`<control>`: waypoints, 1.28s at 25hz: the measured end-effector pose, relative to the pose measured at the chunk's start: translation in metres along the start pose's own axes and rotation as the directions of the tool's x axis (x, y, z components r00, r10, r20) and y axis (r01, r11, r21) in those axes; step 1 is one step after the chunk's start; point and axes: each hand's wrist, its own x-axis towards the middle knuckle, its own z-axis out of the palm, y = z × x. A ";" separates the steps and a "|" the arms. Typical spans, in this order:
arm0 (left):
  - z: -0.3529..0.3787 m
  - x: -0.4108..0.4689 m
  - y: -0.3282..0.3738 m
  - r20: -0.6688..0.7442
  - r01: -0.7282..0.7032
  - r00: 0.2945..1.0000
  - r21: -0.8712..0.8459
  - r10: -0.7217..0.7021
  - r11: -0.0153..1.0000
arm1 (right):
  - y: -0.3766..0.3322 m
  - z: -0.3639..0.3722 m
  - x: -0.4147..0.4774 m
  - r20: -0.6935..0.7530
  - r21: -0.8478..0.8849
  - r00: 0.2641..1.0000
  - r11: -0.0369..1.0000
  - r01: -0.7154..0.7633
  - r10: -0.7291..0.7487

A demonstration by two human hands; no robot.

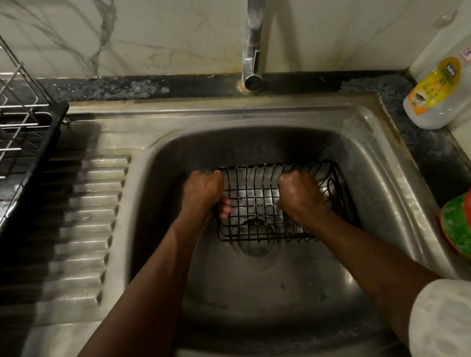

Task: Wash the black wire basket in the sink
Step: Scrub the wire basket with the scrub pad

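As left hand [203, 192] grips basket [253, 196], drain [257, 244] half-hidden

Sink [252, 109]: stainless steel, brushed finish, dulled and stained at the rim; wire basket [257, 193]: metal wire, black coating, slight gloss; tap [253, 41]: polished chrome, water-spotted; wall [166, 31]: smooth marble-pattern tile; counter [432, 151]: dark speckled stone; dish rack [4, 108]: bright metal wire over a glossy black plastic tray [37, 161]; bottle [438, 105]: translucent plastic, glossy yellow label; sleeve [454, 322]: white textured cloth.
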 end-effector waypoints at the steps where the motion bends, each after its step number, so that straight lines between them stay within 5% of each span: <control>1: -0.003 -0.003 0.002 0.021 0.019 1.000 0.003 -0.020 1.000 | -0.010 0.002 0.001 0.011 0.045 1.000 0.999 0.013 -0.014; 6: -0.006 -0.001 0.004 0.036 0.041 0.999 -0.022 -0.040 0.999 | -0.037 0.005 0.015 0.000 0.209 0.997 0.975 -0.070 0.071; 12: -0.002 0.002 0.002 0.046 0.052 0.998 -0.013 -0.051 0.999 | -0.063 0.022 0.014 -0.071 0.229 0.988 0.962 0.150 -0.137; 18: 0.000 0.008 -0.003 0.011 0.008 1.000 0.023 -0.008 1.000 | -0.077 0.018 0.016 -0.025 0.484 0.992 0.867 0.119 -0.123; 25: -0.020 -0.022 -0.013 -0.115 -0.365 0.887 0.424 0.448 0.829 | -0.069 -0.028 -0.012 -0.081 0.570 0.995 0.816 0.092 -0.056; 32: -0.027 -0.107 0.044 0.007 -0.562 0.771 0.480 0.637 0.674 | -0.036 -0.100 -0.079 -0.152 0.630 0.986 0.776 0.041 0.071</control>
